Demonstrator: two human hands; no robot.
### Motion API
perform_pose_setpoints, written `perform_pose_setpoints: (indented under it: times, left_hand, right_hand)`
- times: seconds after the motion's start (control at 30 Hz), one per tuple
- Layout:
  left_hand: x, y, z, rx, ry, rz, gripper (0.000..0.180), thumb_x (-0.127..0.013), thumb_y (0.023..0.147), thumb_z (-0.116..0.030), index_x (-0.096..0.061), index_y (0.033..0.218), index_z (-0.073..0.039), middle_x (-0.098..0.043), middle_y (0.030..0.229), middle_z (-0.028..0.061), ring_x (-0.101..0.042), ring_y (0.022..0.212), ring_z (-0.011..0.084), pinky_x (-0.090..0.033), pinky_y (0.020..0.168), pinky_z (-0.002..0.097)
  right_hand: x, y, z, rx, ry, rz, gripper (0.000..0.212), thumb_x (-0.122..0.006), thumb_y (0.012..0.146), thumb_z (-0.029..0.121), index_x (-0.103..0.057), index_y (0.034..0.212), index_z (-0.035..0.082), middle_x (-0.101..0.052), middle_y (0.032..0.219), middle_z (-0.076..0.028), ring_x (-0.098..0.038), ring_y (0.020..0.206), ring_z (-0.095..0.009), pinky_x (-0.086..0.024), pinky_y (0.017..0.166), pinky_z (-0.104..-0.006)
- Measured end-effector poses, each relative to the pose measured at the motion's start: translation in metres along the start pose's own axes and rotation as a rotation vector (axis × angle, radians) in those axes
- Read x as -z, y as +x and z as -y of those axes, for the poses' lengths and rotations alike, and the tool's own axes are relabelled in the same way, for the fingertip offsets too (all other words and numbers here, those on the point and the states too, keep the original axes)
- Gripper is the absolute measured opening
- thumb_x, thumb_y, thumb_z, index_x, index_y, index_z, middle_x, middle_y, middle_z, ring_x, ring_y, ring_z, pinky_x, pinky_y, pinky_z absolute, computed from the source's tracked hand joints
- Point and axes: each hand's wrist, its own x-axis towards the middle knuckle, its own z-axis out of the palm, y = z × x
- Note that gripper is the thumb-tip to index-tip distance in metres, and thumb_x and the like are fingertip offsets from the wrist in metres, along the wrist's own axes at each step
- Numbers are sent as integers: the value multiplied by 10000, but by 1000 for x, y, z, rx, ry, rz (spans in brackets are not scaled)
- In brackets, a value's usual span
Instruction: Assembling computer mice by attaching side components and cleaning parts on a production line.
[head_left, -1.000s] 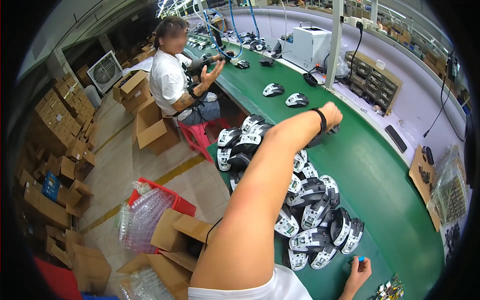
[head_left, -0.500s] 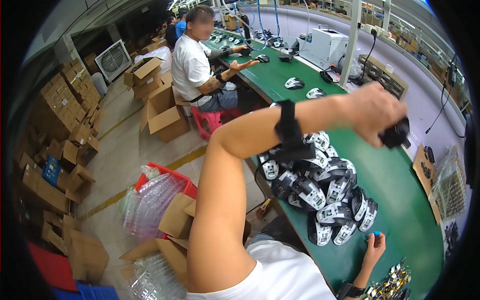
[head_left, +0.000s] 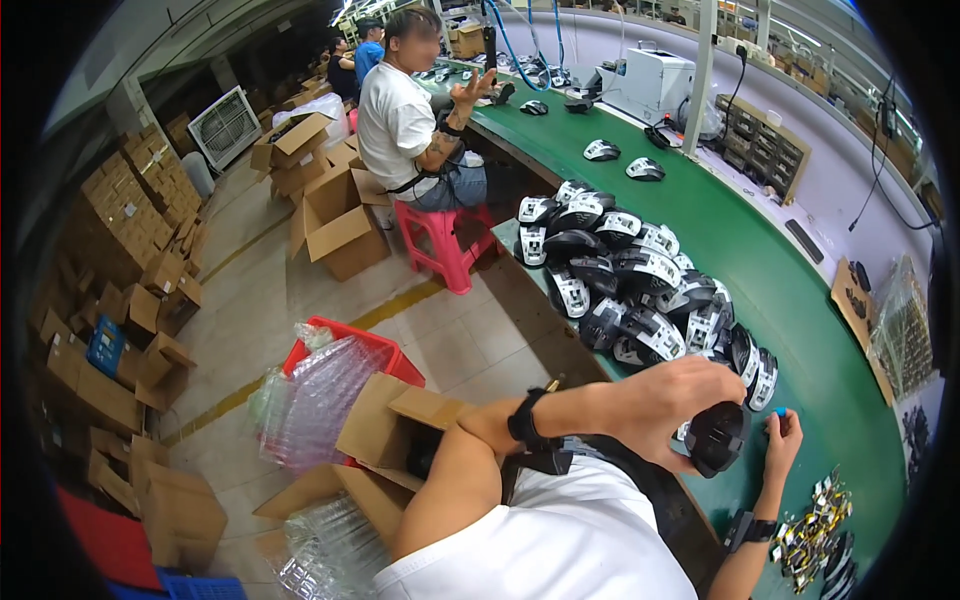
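My left hand [head_left: 672,402] is closed around a black computer mouse shell [head_left: 718,440], its dark side facing up. It hangs over the near edge of the green bench, just left of my right hand. The fingers of my right hand [head_left: 784,442] pinch a small blue piece [head_left: 780,411]; its kind is too small to make out. Ahead of both hands lies a heap of black and white mouse shells [head_left: 648,268], several showing their openings. Beside my right wrist is a pile of small parts with yellow and silver bits [head_left: 808,530].
More dark mouse shells [head_left: 840,568] lie beyond the small parts. Two mice [head_left: 645,169] sit apart on the green bench [head_left: 770,290]. A co-worker [head_left: 405,125] sits on a pink stool [head_left: 450,240]. Open cartons [head_left: 345,235] and a red crate [head_left: 400,365] stand on the floor at left.
My left hand, holding the dark shell, has come down and back from the bench's far side to beside my right hand. The right hand keeps its pinch. The co-worker's hand has risen.
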Motion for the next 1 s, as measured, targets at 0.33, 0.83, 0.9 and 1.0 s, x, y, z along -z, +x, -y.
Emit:
perform_pose_setpoints:
  times: [0.33,0.83,0.9,1.0]
  left_hand:
    - [-32,-76,-28,548,-452,38,792,-861,601,-150,-432,1252,-9,-531,1244,115,-540,1137,216,-424,986,323]
    - [-56,-106,-4,623,-973,94,784,-845,657,-140,-341,1247,-28,-517,1257,143,-486,1198,222,-331,1058,367]
    - [-54,-107,-3,657,-993,73,780,-845,658,-149,-344,1243,-28,-522,1248,144,-491,1193,226,-336,1054,367]
    - [-55,-112,1,678,-1012,57,772,-846,660,-168,-349,1234,-28,-531,1233,148,-501,1182,231,-350,1045,369]
  right_hand:
    - [6,7,-13,16,-17,29,86,-583,902,85,-564,895,2,-592,758,-8,-547,673,-65,-432,610,-209]
    - [5,6,-15,23,-63,46,83,-590,891,77,-566,902,-2,-597,745,-12,-547,656,-70,-442,610,-214]
    - [4,4,-7,18,-38,37,89,-588,893,82,-565,900,-4,-596,745,-10,-549,664,-71,-443,618,-214]
    - [4,3,-8,15,-80,48,91,-583,896,82,-561,899,-5,-595,754,-11,-551,678,-69,-443,629,-214]
